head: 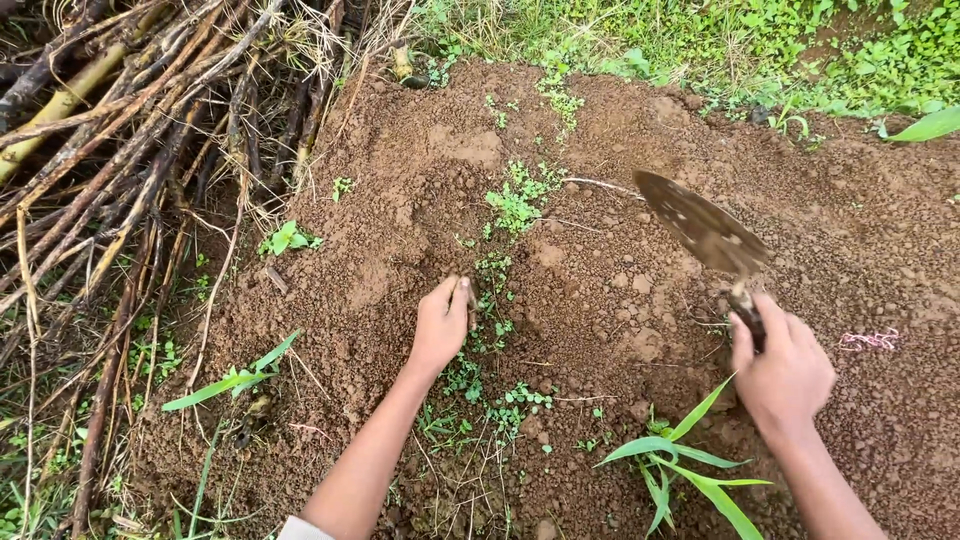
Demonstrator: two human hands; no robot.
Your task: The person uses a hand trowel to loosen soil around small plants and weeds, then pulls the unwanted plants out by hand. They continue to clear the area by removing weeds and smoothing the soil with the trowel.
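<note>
This is an outdoor garden or small farm plot, not an indoor room. A mound of loose, crumbly brown soil fills the middle of the view and serves as the landmark. Small green weeds sprout in a line down the mound's centre. To the left of the mound lies a heap of dry brown stalks and sticks. Beyond the mound's far edge grows low green ground cover. At the mound's near edge stands a broad-leaved grass shoot. A soil-caked trowel is raised over the mound's right side.
</note>
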